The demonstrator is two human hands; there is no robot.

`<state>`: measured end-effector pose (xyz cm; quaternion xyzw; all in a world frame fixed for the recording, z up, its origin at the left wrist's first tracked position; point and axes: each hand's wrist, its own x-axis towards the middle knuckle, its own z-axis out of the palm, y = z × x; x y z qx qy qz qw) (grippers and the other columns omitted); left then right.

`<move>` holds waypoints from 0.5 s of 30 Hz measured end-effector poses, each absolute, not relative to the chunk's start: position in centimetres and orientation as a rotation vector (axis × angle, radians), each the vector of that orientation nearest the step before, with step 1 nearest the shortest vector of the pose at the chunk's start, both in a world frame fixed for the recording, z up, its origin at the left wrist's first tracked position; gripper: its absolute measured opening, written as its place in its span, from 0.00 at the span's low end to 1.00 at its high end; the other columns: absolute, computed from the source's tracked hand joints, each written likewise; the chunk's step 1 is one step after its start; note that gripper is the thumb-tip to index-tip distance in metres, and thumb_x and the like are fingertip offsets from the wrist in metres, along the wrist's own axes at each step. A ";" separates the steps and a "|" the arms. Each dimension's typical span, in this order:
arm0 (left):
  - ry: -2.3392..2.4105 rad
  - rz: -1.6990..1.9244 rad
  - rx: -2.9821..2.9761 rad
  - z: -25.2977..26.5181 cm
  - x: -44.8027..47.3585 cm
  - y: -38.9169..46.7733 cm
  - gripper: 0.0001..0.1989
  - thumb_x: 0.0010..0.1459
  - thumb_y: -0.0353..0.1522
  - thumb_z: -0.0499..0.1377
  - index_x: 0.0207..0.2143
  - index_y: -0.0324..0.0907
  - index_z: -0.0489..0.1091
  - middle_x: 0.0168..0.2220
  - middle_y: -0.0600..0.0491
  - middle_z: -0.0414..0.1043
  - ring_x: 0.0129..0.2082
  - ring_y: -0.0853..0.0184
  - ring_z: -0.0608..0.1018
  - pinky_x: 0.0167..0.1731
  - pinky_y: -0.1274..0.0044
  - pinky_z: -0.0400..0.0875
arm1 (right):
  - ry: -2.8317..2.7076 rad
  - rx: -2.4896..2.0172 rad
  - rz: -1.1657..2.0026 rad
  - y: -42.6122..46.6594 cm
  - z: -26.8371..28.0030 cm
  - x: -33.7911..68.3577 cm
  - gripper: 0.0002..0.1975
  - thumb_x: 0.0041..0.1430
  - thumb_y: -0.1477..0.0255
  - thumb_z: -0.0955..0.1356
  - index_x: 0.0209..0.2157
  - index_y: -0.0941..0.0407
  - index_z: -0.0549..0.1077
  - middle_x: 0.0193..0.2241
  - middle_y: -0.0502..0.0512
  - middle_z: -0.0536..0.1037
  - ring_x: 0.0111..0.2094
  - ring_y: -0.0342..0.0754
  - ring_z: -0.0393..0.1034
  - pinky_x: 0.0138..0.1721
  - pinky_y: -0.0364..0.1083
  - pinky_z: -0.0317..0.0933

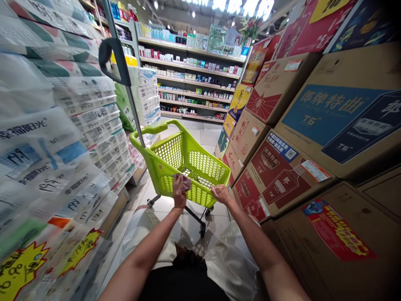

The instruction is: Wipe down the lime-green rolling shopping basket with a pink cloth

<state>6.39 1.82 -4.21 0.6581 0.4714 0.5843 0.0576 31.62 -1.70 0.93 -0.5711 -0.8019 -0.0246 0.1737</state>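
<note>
A lime-green plastic shopping cart (200, 156) with perforated walls stands on castors in front of my knees. A metal pole with a dark grey handle (120, 62) rises from its left end. My left hand (179, 190) is closed on a crumpled mauve cloth (186, 183) and presses it to the near side wall, just below the rim. With fingers curled over the rim near the right corner, my right hand (221, 194) grips the cart. The basket's inside shows its bare grid floor.
Stacked packs of tissue paper (90, 100) line the left side, with price signs low down. Cardboard boxes (338, 104) are piled high close on the right. Shelves of small packaged goods (194, 77) cross the far end of the tiled aisle (203, 136).
</note>
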 end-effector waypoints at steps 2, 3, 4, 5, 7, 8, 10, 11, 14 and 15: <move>1.603 1.919 1.868 -1.7 2.4 4.3 0.27 0.67 0.26 0.49 0.67 0.36 0.67 0.68 0.36 0.65 0.73 0.50 0.60 0.72 0.54 0.57 | -2.260 -1.614 -0.058 -1.8 1.0 32.2 0.35 0.76 0.63 0.54 0.14 0.55 0.67 0.16 0.55 0.73 0.20 0.42 0.64 0.29 0.44 0.49; 1.710 1.984 1.761 -0.2 0.5 5.6 0.29 0.66 0.25 0.49 0.68 0.36 0.65 0.70 0.36 0.62 0.74 0.51 0.58 0.72 0.55 0.55 | -2.250 -1.613 -0.049 -1.9 1.0 32.5 0.35 0.76 0.62 0.53 0.14 0.55 0.67 0.16 0.55 0.72 0.20 0.42 0.64 0.29 0.44 0.49; 1.798 2.041 1.657 1.3 -1.2 6.8 0.31 0.64 0.24 0.49 0.69 0.36 0.63 0.72 0.36 0.58 0.75 0.51 0.56 0.73 0.56 0.53 | -2.239 -1.612 -0.037 -1.9 1.1 32.7 0.35 0.76 0.62 0.53 0.14 0.55 0.67 0.16 0.56 0.72 0.20 0.43 0.64 0.29 0.44 0.49; 1.855 2.099 1.573 2.7 -2.5 8.0 0.33 0.62 0.23 0.50 0.70 0.35 0.62 0.73 0.36 0.55 0.76 0.52 0.55 0.74 0.57 0.51 | -2.228 -1.611 -0.023 -1.9 1.2 33.0 0.35 0.76 0.62 0.53 0.14 0.55 0.67 0.16 0.56 0.72 0.20 0.43 0.64 0.29 0.44 0.48; 1.865 2.126 1.579 4.7 -3.5 9.4 0.35 0.59 0.21 0.51 0.70 0.33 0.61 0.75 0.36 0.50 0.76 0.51 0.52 0.74 0.57 0.49 | -2.205 -1.609 0.007 -1.9 1.3 33.4 0.35 0.76 0.61 0.53 0.15 0.55 0.67 0.16 0.56 0.72 0.21 0.44 0.64 0.30 0.45 0.49; 1.837 2.095 1.650 5.1 -3.2 9.6 0.36 0.57 0.21 0.51 0.70 0.33 0.62 0.75 0.36 0.50 0.76 0.51 0.51 0.74 0.56 0.48 | -2.195 -1.605 0.023 -2.0 1.4 33.5 0.35 0.76 0.61 0.53 0.15 0.55 0.67 0.16 0.56 0.72 0.21 0.44 0.64 0.30 0.45 0.49; 1.728 1.945 1.878 4.6 -1.0 8.8 0.35 0.56 0.21 0.51 0.68 0.34 0.65 0.72 0.39 0.57 0.76 0.52 0.51 0.74 0.55 0.49 | -2.179 -1.589 0.049 -2.2 1.6 33.5 0.34 0.75 0.61 0.52 0.17 0.55 0.68 0.18 0.56 0.73 0.23 0.45 0.66 0.31 0.44 0.51; 1.659 1.845 1.999 4.0 0.6 7.9 0.34 0.57 0.21 0.51 0.66 0.36 0.67 0.70 0.40 0.61 0.76 0.53 0.51 0.74 0.54 0.50 | -2.174 -1.576 0.060 -2.4 1.8 33.5 0.33 0.75 0.62 0.50 0.19 0.55 0.69 0.19 0.56 0.74 0.24 0.45 0.67 0.33 0.44 0.53; 1.387 1.596 2.302 1.4 6.4 4.0 0.28 0.60 0.23 0.52 0.62 0.39 0.72 0.61 0.43 0.74 0.74 0.54 0.59 0.71 0.54 0.60 | -2.142 -1.521 0.086 -3.0 2.2 33.2 0.32 0.74 0.67 0.46 0.27 0.55 0.74 0.28 0.56 0.79 0.32 0.46 0.72 0.40 0.43 0.60; 1.338 1.544 2.358 0.7 8.2 2.7 0.26 0.61 0.24 0.53 0.61 0.40 0.73 0.59 0.42 0.75 0.73 0.53 0.61 0.71 0.54 0.60 | -2.114 -1.502 0.101 -3.2 2.3 33.1 0.32 0.73 0.69 0.45 0.31 0.55 0.75 0.31 0.57 0.80 0.34 0.47 0.73 0.43 0.43 0.61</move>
